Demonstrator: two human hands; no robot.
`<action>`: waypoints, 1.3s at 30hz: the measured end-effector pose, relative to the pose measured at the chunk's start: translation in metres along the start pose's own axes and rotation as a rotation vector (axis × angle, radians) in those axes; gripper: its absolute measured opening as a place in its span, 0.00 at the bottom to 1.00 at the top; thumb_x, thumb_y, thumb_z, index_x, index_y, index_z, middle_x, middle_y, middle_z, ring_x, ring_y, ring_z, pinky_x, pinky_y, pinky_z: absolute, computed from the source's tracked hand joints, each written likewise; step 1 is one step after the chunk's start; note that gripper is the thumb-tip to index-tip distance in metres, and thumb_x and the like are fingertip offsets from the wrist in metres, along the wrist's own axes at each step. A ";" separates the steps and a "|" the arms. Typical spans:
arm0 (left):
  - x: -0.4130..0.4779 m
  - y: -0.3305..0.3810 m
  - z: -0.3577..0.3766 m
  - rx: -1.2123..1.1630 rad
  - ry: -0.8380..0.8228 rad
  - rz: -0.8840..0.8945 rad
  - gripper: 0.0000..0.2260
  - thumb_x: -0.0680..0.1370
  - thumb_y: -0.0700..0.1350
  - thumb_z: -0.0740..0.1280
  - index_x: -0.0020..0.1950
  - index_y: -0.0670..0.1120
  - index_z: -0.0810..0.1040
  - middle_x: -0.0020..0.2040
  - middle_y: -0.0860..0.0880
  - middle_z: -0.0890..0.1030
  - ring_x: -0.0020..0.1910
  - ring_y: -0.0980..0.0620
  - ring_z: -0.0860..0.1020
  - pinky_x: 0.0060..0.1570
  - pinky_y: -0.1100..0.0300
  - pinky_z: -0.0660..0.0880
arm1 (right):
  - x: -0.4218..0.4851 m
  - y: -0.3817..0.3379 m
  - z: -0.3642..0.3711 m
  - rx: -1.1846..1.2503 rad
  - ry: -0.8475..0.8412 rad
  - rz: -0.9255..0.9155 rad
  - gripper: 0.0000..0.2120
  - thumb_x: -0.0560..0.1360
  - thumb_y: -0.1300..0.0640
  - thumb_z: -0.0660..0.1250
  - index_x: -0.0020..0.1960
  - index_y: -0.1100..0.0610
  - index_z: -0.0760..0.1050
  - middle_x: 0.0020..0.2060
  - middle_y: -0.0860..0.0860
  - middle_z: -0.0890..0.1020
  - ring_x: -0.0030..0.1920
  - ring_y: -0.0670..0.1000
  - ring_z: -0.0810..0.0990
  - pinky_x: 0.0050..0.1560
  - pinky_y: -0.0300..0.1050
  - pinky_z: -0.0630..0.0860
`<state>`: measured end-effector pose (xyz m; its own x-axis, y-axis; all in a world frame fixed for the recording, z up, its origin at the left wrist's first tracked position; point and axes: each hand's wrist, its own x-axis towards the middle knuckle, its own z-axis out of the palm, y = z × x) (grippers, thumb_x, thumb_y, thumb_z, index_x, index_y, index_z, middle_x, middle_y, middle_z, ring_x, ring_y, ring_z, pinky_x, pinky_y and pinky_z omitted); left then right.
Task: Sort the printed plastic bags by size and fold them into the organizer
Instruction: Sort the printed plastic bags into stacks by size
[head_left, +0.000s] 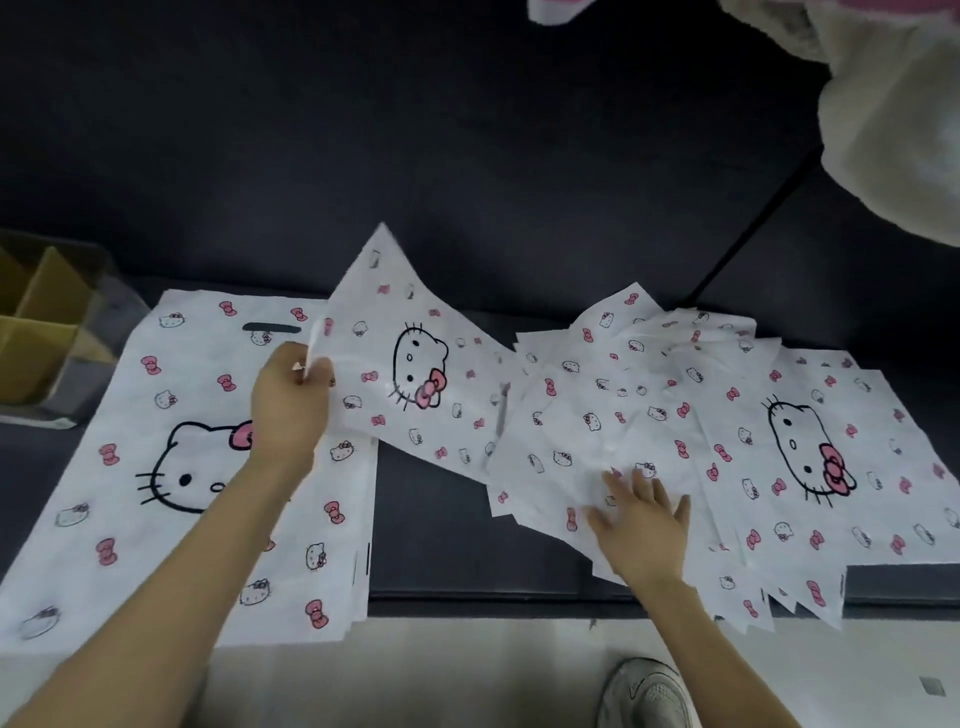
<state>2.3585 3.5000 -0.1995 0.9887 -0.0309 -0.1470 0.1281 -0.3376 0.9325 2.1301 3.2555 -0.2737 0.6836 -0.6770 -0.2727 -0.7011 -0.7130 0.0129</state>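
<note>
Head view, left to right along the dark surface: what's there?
Cardboard organizer → flat stack of large bags → lifted bag, pinched by the left hand → loose pile of bags, right hand resting on it.

A dark, matte counter (431, 519) runs across the view, its front edge above a pale floor (467, 675). At its left end sits a grey organizer with brown cardboard dividers (47, 332). Just beside it lies a squared stack of large white plastic bags (130, 545) printed with a cat face and pink bows, overhanging the front edge. Further right, a fanned heap of smaller bags (753, 467) in the same print also spills over that edge.
</note>
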 end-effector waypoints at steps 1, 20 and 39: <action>-0.002 0.000 -0.013 -0.055 0.004 -0.060 0.05 0.80 0.40 0.60 0.44 0.47 0.71 0.44 0.42 0.76 0.39 0.46 0.73 0.36 0.56 0.69 | -0.003 -0.016 -0.004 0.081 0.097 -0.016 0.26 0.77 0.40 0.57 0.71 0.51 0.68 0.71 0.55 0.69 0.72 0.58 0.65 0.72 0.63 0.55; -0.116 -0.046 -0.064 0.361 -0.704 -0.477 0.12 0.78 0.50 0.67 0.40 0.43 0.77 0.38 0.46 0.83 0.38 0.47 0.82 0.39 0.59 0.77 | -0.025 -0.117 -0.023 1.178 -0.049 0.124 0.32 0.71 0.74 0.60 0.70 0.49 0.65 0.65 0.54 0.76 0.64 0.56 0.75 0.58 0.52 0.77; 0.009 -0.097 -0.196 0.104 0.479 -0.181 0.37 0.73 0.62 0.66 0.74 0.44 0.61 0.62 0.44 0.73 0.63 0.40 0.73 0.64 0.46 0.69 | -0.045 -0.231 0.001 0.517 -0.081 -0.395 0.28 0.79 0.45 0.59 0.76 0.50 0.57 0.75 0.55 0.59 0.75 0.55 0.57 0.71 0.48 0.58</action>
<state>2.3705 3.7170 -0.2263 0.8795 0.4624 -0.1131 0.3161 -0.3898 0.8650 2.2606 3.4509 -0.2653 0.9061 -0.3523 -0.2341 -0.4218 -0.7115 -0.5620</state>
